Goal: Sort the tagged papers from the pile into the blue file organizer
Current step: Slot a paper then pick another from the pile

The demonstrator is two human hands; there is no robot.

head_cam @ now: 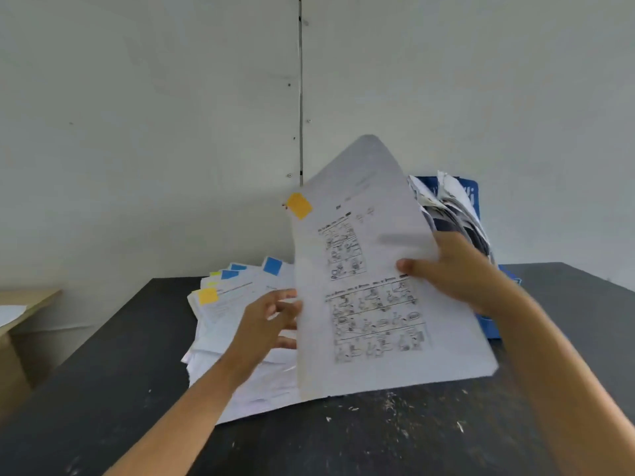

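A printed sheet with an orange tag at its top left corner is lifted and tilted above the black table. My right hand pinches its right edge, thumb on the front. My left hand hovers at the sheet's left edge over the pile, fingers loosely spread and partly hidden behind the paper. The pile of papers lies left of centre, showing blue tags and a yellow tag. The blue file organizer stands behind the sheet at the right, stuffed with papers.
A grey wall with a vertical seam rises right behind the table. A low wooden piece of furniture sits at the far left. Small white scraps litter the table's front.
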